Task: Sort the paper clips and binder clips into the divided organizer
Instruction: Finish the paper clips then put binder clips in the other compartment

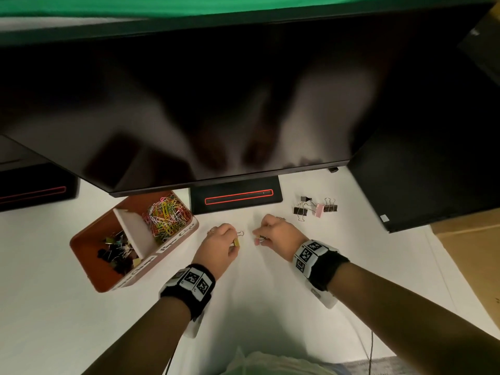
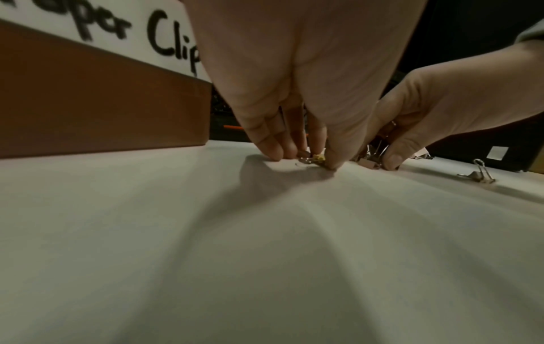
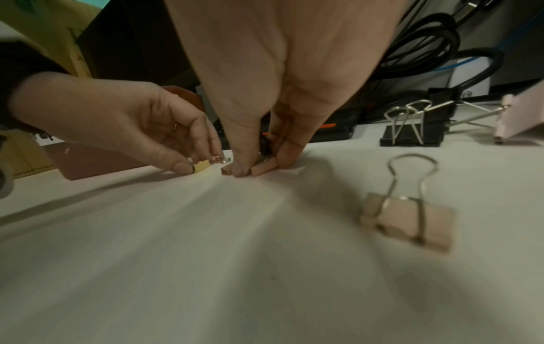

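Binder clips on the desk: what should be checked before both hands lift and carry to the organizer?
1. Left hand pinches the yellow clip: ok.
2. Right hand pinches the pink clip: ok.
3. Both clips off the desk: not ok, they touch it.
4. Binder-clip compartment has room: ok.
5. Path to the organizer free: ok.
6. Loose clips remaining by the monitor stand: ok, to fetch later.
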Demonstrator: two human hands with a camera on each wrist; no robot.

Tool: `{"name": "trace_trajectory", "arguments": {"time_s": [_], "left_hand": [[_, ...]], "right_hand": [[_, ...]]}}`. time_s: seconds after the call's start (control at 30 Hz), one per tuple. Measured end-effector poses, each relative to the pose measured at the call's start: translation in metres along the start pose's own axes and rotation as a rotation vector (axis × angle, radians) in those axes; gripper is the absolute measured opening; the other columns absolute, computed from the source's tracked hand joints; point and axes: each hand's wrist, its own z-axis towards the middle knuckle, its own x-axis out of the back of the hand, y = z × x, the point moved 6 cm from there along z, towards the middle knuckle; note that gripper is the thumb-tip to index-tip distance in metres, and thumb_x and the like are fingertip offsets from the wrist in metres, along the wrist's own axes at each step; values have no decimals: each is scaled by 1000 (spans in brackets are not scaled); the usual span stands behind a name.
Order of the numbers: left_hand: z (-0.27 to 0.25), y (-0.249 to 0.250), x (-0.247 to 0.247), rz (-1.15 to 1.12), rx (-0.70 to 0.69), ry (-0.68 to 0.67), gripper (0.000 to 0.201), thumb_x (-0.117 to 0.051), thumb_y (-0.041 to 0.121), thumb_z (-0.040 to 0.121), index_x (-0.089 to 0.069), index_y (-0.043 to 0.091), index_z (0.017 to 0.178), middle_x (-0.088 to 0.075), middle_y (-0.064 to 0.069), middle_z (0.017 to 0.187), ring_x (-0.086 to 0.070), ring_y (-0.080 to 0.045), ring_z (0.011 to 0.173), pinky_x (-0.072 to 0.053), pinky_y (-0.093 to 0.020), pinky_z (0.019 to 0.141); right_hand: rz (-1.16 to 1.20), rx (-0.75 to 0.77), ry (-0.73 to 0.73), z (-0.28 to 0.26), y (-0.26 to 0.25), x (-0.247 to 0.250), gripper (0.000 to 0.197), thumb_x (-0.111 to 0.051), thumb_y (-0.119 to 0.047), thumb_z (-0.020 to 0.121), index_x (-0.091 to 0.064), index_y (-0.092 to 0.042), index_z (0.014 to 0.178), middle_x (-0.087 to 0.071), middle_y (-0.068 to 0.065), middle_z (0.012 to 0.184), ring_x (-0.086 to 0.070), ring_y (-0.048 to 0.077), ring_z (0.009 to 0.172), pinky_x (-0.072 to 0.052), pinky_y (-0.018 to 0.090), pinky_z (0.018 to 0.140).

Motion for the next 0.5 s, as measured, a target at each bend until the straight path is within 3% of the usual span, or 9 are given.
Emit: {"name": "trace_trajectory", "arguments": {"time_s": [0.17, 0.33, 0.5], "left_hand": [[-4, 1, 1, -3, -14, -43, 33, -55, 13, 85, -55, 22, 116, -47, 1, 116, -45, -19, 104, -45, -28, 92], [-4, -10, 0, -76, 54, -63, 12, -61, 14, 83, -61, 15, 95, -46, -2, 108, -48, -19, 96, -47, -28, 91], [-5, -20, 2, -103, 110, -108, 10, -62, 14, 83, -59, 12, 93, -48, -4, 99, -52, -23, 93, -46, -30, 85]], "right_hand": [[12, -13, -40, 3, -9, -3, 17, -58, -19, 90, -70, -15, 101, -52, 8, 113, -53, 29, 101, -45, 34, 90], [29, -71, -71, 5, -13, -2, 14, -59, -15, 87, -70, -15, 95, -55, 6, 111, -55, 26, 100, -47, 33, 90], [51, -93, -110, 5, -17, -1, 16, -61, -17, 87, -66, -13, 101, -56, 8, 111, -58, 27, 99, -47, 32, 88]]}}
